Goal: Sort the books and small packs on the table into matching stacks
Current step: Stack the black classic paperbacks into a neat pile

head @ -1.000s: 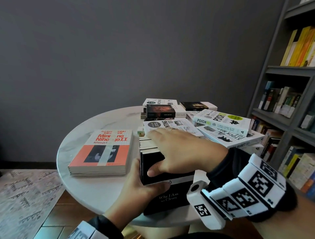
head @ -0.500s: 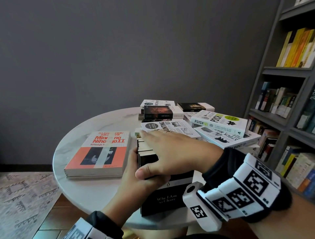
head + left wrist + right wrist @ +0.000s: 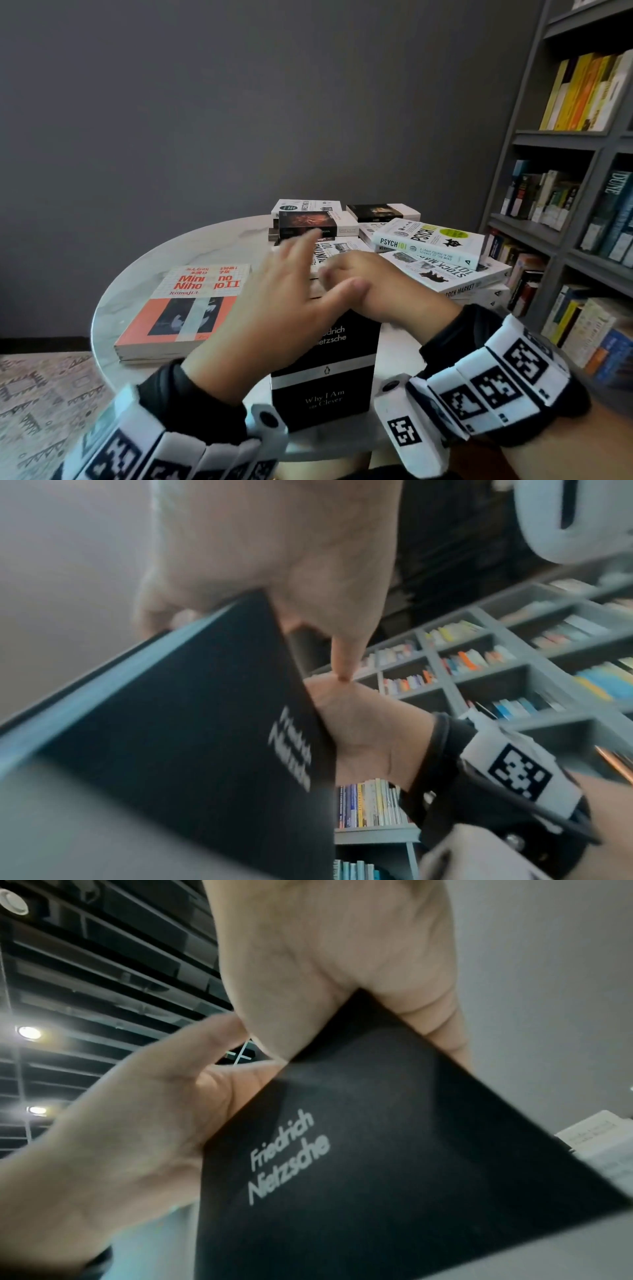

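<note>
- Since a second ago, left hand [image 3: 274, 308] has lifted off the black stack's side, grip spread.
- Right hand [image 3: 373, 287] presses, fingers curled, on the black Nietzsche stack [image 3: 325, 377] beneath it.
- White books [image 3: 431, 240] beyond lie jumbled: sorting seems unfinished.

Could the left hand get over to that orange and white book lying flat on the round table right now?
Probably yes. The left hand is open, fingers spread and holding nothing, right beside the orange and white book. The book's cover lies bare on the round white table, with nothing between them.
</note>
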Action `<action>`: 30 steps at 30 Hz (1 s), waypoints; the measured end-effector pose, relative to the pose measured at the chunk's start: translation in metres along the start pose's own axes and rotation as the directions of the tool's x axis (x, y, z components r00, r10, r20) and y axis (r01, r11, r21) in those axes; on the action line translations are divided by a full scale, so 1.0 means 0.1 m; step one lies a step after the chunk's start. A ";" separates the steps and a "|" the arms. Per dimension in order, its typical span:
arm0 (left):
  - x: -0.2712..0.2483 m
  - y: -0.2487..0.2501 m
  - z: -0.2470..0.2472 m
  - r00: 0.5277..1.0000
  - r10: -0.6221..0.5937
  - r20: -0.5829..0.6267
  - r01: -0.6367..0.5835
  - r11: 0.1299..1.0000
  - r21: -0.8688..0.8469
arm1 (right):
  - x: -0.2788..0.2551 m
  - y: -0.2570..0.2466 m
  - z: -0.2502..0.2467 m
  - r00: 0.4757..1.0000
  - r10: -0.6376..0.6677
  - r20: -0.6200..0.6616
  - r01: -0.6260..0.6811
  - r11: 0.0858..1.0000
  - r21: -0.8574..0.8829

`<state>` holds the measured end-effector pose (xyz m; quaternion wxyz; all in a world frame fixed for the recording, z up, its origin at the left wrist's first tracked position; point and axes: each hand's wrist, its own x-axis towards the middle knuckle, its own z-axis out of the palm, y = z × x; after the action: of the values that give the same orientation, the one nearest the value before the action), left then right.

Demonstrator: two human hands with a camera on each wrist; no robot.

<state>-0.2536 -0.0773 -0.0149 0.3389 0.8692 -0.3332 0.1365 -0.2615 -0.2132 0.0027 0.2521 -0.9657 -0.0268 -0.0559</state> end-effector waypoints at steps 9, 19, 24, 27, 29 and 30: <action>0.17 0.06 -0.03 0.898 -0.043 0.437 -0.239 0.788 0.567 | -0.23 0.40 0.37 0.972 0.088 -0.218 0.164 0.409 0.898; 0.19 0.07 -0.09 0.873 -0.040 0.486 -0.262 0.803 0.536 | -0.46 0.62 0.86 0.967 0.086 -0.240 0.216 0.223 0.951; 0.18 0.08 -0.08 0.870 -0.043 0.492 -0.265 0.800 0.538 | -0.46 0.60 0.86 0.970 0.046 -0.240 0.223 0.237 0.946; 0.19 0.08 -0.08 0.866 -0.033 0.498 -0.271 0.807 0.524 | -0.47 0.61 0.81 0.964 0.062 -0.260 0.239 0.237 0.942; 0.19 0.07 -0.08 0.867 -0.028 0.498 -0.274 0.807 0.523 | -0.47 0.58 0.79 0.976 0.021 -0.218 0.208 0.220 0.953; 0.20 0.06 -0.08 0.867 -0.026 0.498 -0.276 0.807 0.523 | -0.46 0.57 0.77 0.978 0.013 -0.208 0.200 0.222 0.954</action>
<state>-0.2434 -0.0851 0.0031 -0.0452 0.9114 -0.4076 0.0330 -0.2951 -0.2263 -0.0972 0.7944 -0.5873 -0.0922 -0.1247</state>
